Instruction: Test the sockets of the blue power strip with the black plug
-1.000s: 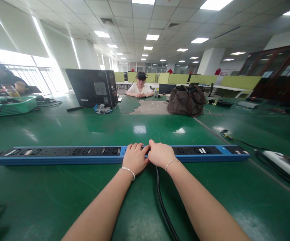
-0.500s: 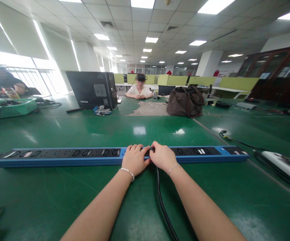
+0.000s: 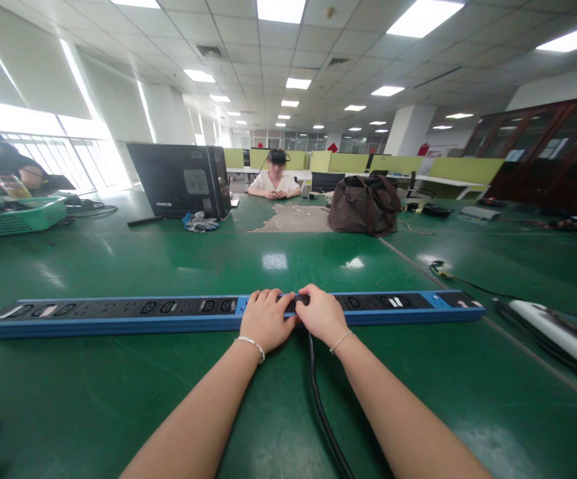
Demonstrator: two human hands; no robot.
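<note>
A long blue power strip (image 3: 169, 324) with black sockets lies across the green table. My left hand (image 3: 267, 319) is wrapped over the strip near its middle, thumb and fingers on its two long edges. Just right of it, my right hand (image 3: 322, 314) is closed on a black plug (image 3: 301, 299) at the sockets. From the plug a thick black cable (image 3: 318, 392) runs down toward me. My fingers partly hide the plug, so how far it sits in the socket cannot be made out.
Behind the strip on the green table (image 3: 193, 259) are a black computer case (image 3: 169, 179), gloves (image 3: 200, 222) and a brown bag (image 3: 363, 205). A green basket (image 3: 24, 219) is at left, a white device (image 3: 558, 329) at right. A person (image 3: 274, 178) sits opposite, another (image 3: 4, 163) far left.
The view has shifted slightly, so most things appear a little further left. Both hands keep their places on the strip; more of the black plug shows beside my right fingers.
</note>
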